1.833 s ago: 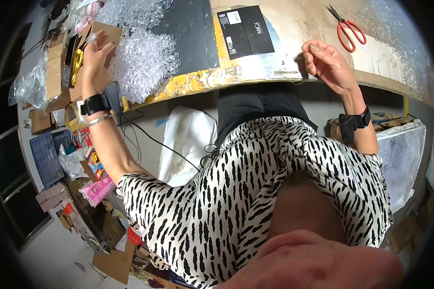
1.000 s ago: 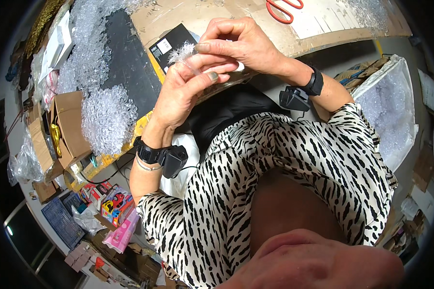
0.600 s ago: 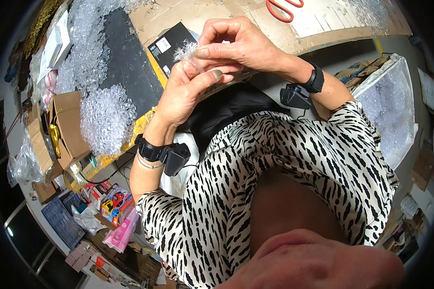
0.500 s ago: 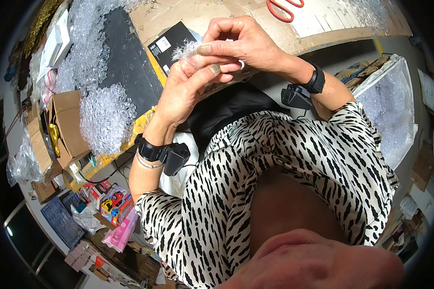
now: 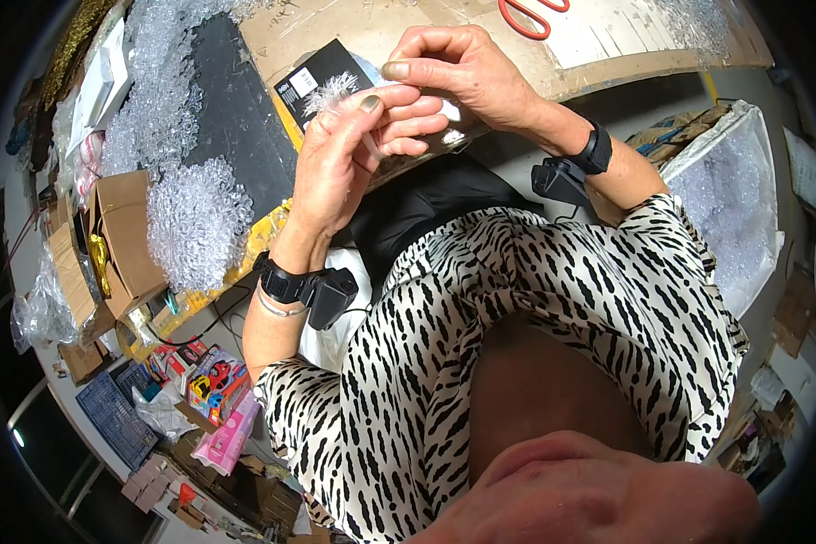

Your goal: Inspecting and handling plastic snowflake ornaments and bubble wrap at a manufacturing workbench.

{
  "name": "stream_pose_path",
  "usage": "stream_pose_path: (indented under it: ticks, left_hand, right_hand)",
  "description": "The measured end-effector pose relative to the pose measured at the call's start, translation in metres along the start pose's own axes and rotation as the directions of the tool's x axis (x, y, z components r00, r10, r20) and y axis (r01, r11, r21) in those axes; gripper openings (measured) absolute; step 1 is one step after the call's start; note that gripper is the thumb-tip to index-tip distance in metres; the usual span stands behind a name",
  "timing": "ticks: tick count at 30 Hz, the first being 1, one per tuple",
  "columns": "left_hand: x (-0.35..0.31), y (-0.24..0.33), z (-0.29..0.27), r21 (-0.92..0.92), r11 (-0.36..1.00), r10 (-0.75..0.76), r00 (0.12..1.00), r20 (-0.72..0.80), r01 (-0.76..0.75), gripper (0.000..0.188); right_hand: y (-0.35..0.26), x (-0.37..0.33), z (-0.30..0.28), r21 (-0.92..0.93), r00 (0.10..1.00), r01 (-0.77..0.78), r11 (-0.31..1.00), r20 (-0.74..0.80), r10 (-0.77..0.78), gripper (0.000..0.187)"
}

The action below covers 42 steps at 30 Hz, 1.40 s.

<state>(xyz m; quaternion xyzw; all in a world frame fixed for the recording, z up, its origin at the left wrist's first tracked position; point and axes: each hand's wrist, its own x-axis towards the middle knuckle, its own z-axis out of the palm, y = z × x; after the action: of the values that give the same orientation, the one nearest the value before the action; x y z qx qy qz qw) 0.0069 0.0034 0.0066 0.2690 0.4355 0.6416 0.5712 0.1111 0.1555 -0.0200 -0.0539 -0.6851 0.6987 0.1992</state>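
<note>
In my left hand point(image 5: 334, 159) is a small tuft of whitish, bristly strands point(image 5: 332, 93), pinched between thumb and forefinger. Its frayed end sticks out past the fingertips, while a thin pale tail hangs below the thumb. The other fingers of that hand are stretched to the right. My right hand point(image 5: 470, 80) is a little apart from it, up and to the right, thumb and forefinger pressed together. Whatever lies in that pinch is too small to make out. Behind the tuft, a flat black package point(image 5: 341, 58) with a white label lies on the worktable point(image 5: 281, 32).
Clear crinkled plastic strands point(image 5: 199, 222) are heaped left of a dark mat point(image 5: 240, 118). An opened cardboard box point(image 5: 129, 231) stands at the table's left edge. Red looped handles point(image 5: 528, 25) lie at the far side. A white-lined container point(image 5: 725, 213) of clear material stands right.
The hands have separated: my left hand with the tuft has shifted slightly left and its fingers have spread. My right hand has come off it, still pinching.
</note>
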Motion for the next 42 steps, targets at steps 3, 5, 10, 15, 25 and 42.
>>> stream_pose_path:
  ticks: [3,5,10,15,25,42]
  left_hand:
    - [-0.001,0.0,-0.001,0.017,1.0,0.008,0.999,-0.031,-0.008,0.035]
    - [-0.001,0.0,-0.002,0.032,0.999,0.012,0.998,-0.055,-0.011,0.035]
    - [-0.002,-0.003,-0.002,0.021,0.999,0.026,0.995,-0.092,-0.024,0.035]
    - [0.001,-0.004,-0.001,0.085,0.996,0.03,0.997,-0.066,-0.025,0.034]
    - [0.001,-0.009,-0.005,0.034,0.998,0.058,0.982,-0.18,-0.052,0.034]
    - [0.005,-0.012,0.0,0.063,0.998,0.016,0.991,-0.13,-0.007,0.034]
  right_hand:
    - [0.001,0.0,0.0,0.033,1.0,0.013,0.999,0.004,-0.013,0.015]
    - [0.002,0.001,0.0,0.062,1.0,0.019,0.998,0.008,-0.02,0.016]
    - [0.007,0.0,-0.003,0.013,0.997,-0.001,1.0,-0.072,0.002,0.019]
    - [0.006,0.0,0.0,0.035,0.997,-0.036,0.999,0.066,0.034,0.015]
    - [0.008,-0.001,-0.004,0.023,0.999,-0.007,1.0,0.048,0.006,0.011]
    - [0.01,0.005,0.001,-0.027,0.998,-0.034,0.999,0.052,0.035,0.013]
